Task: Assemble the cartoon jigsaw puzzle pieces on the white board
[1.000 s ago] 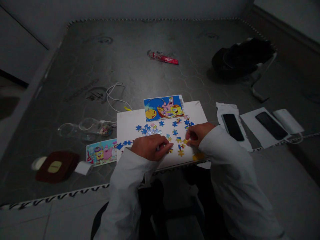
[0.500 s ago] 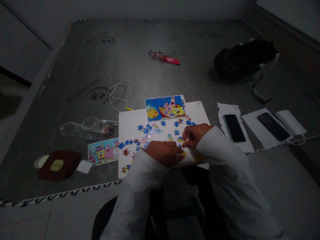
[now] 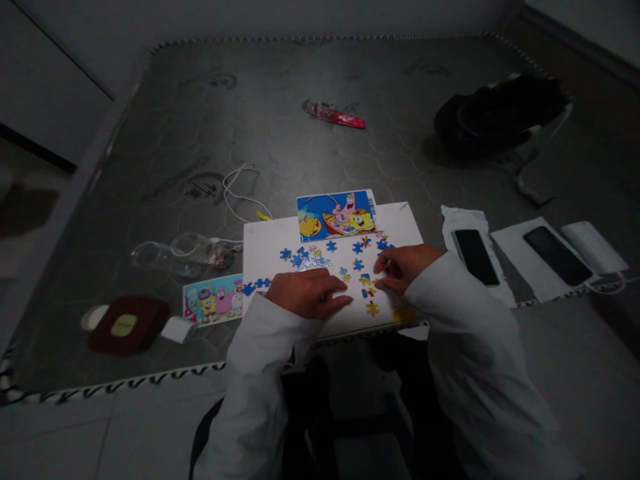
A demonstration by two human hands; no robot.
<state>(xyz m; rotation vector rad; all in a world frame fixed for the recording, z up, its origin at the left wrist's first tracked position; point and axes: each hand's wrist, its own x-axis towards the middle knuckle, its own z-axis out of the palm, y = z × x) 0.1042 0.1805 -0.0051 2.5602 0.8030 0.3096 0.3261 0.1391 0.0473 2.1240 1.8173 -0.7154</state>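
Loose jigsaw puzzle pieces lie over a white board. My left hand hovers over the board's left-centre, thumb and forefinger apart with nothing visible between them; it hides some pieces. On the right, my right hand has curled fingers, and its thumb and forefinger tips are on a small yellowish puzzle piece. Just left of those fingertips runs a short upright column of blue and yellow pieces. A picture card with a blue cartoon boat scene lies across the board's far edge.
Left of the board are a second cartoon card, a brown case, a white charger block, clear plastic packaging and a white cable. Two phones lie right. Farther back are a red packet and a black helmet-like object.
My left hand has moved left, away from the column of pieces, and its thumb and forefinger have parted. My right hand stays beside the column. The view has shifted slightly.
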